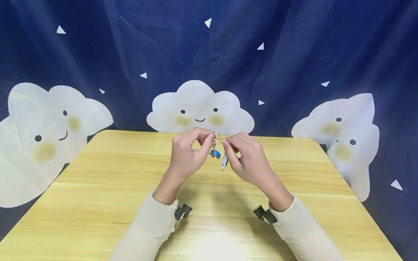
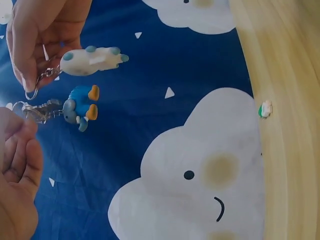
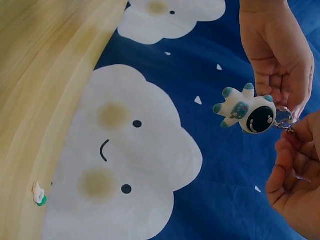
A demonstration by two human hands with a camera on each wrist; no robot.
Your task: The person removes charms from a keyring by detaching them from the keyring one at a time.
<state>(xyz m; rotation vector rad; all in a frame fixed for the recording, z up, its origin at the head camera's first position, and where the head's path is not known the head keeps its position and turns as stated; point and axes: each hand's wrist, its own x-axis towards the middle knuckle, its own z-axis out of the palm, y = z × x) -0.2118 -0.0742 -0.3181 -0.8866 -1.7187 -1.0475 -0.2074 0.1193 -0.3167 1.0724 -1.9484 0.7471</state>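
While navy cloth [image 1: 183, 47] backs wooden table [image 1: 98, 203] | left hand [image 1: 187, 154] pinches blue keychain [image 2: 80, 97] | right hand [image 1: 249, 156], white keychain [image 3: 245, 111]

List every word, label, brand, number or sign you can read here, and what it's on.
No readable text anywhere.
Astronaut keychain: chest marks too small to read.
Blue keychain: no lettering visible.
Backdrop: cloud faces and white triangles, no words.
Small white-and-green item: too small to tell.
Table: no lettering visible.

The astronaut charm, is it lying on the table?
No, the astronaut charm hangs in the air by its chain from the right hand.
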